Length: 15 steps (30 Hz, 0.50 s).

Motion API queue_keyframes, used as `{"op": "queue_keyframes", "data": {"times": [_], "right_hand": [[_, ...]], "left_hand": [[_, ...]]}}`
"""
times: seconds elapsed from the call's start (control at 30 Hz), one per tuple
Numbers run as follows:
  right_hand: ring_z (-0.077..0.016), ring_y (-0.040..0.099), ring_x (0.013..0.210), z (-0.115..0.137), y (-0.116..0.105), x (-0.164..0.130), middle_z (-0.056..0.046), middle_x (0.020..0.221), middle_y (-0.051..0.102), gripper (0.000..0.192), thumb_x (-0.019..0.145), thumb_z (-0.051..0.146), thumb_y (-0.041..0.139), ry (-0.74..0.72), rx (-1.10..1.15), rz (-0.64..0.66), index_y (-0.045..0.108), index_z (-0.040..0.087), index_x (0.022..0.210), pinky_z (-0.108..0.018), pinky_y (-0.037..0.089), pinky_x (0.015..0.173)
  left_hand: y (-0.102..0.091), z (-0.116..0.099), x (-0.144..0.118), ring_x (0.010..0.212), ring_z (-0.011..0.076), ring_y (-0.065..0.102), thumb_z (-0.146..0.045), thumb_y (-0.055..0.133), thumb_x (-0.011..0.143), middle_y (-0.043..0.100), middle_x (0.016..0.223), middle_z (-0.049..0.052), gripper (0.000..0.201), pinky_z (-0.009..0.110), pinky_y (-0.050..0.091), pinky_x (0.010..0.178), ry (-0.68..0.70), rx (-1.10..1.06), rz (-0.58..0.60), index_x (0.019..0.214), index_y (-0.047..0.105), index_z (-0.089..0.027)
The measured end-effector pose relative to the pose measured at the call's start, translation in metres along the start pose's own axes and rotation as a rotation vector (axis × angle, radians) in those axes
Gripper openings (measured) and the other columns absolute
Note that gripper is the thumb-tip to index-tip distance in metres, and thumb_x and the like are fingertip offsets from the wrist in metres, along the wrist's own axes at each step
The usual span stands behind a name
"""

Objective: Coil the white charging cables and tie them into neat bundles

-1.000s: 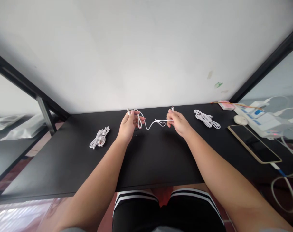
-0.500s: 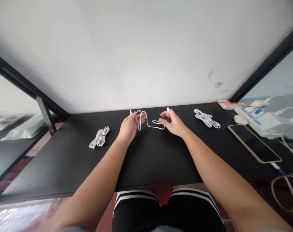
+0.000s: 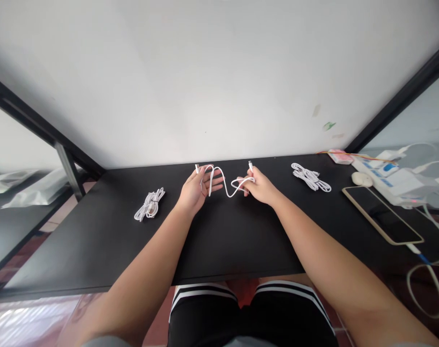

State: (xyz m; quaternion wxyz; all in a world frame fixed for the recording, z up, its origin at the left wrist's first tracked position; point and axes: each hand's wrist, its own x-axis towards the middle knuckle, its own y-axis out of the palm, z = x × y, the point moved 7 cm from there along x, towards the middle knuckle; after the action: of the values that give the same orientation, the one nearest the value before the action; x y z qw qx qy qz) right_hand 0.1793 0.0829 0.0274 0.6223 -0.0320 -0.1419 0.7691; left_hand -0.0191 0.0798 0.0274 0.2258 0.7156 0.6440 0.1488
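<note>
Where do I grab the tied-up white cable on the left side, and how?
I'd pinch the tied-up white cable around its middle, by the dark tie, coming from above. It lies flat on the black table, and the tie gathers the loops there, while they spread towards both ends.

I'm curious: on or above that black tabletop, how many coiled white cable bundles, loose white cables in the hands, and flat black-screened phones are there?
Coiled white cable bundles: 2
Loose white cable held by the left hand and right hand: 1
Flat black-screened phone with a tan edge: 1
Total: 4
</note>
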Motion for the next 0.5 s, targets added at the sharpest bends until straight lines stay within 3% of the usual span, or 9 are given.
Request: {"op": "queue_keyframes", "data": {"times": [0.07,0.17,0.3,0.5], "right_hand": [[-0.0101,0.053,0.038,-0.007,-0.004,0.002,0.003,0.069,0.069,0.033,0.091,0.042,0.060,0.125,0.146,-0.079,0.033,0.025,0.082,-0.023,0.038,0.038],[-0.0100,0.052,0.033,-0.012,-0.007,0.001,-0.001,0.074,0.073,0.026,0.091,0.038,0.061,0.265,0.319,-0.157,0.041,0.023,0.085,-0.021,0.029,0.029],[-0.0130,0.064,0.045,-0.009,-0.005,-0.001,-0.007,0.086,0.076,0.023,0.088,0.034,0.067,0.304,0.488,-0.152,0.048,0.021,0.088,-0.019,0.036,0.031],[-0.0174,0.073,0.063,-0.008,0.001,-0.001,-0.010,0.097,0.076,0.021,0.092,0.036,0.065,0.285,0.550,-0.065,0.051,0.020,0.095,-0.021,0.052,0.042]], "left_hand": [[-0.002,-0.002,0.001,0.107,0.0301,0.071,-0.035,0.056,0.096,0.071,0.120,0.016,0.033,0.047,0.057,0.092,0.013,-0.019,0.013,0.124,0.061,-0.018],[-0.002,-0.003,0.001,0.120,0.0320,0.065,-0.034,0.056,0.096,0.066,0.131,0.015,0.038,0.050,0.053,0.098,0.019,-0.050,0.056,0.132,0.059,-0.022],[0.000,0.002,0.000,0.129,0.0338,0.058,-0.035,0.053,0.097,0.060,0.140,0.015,0.040,0.054,0.048,0.104,-0.021,-0.077,0.090,0.135,0.058,-0.022],[0.007,0.011,-0.001,0.123,0.0343,0.062,-0.039,0.050,0.097,0.060,0.140,0.015,0.045,0.057,0.048,0.102,-0.096,-0.100,0.128,0.139,0.054,-0.024]]}}
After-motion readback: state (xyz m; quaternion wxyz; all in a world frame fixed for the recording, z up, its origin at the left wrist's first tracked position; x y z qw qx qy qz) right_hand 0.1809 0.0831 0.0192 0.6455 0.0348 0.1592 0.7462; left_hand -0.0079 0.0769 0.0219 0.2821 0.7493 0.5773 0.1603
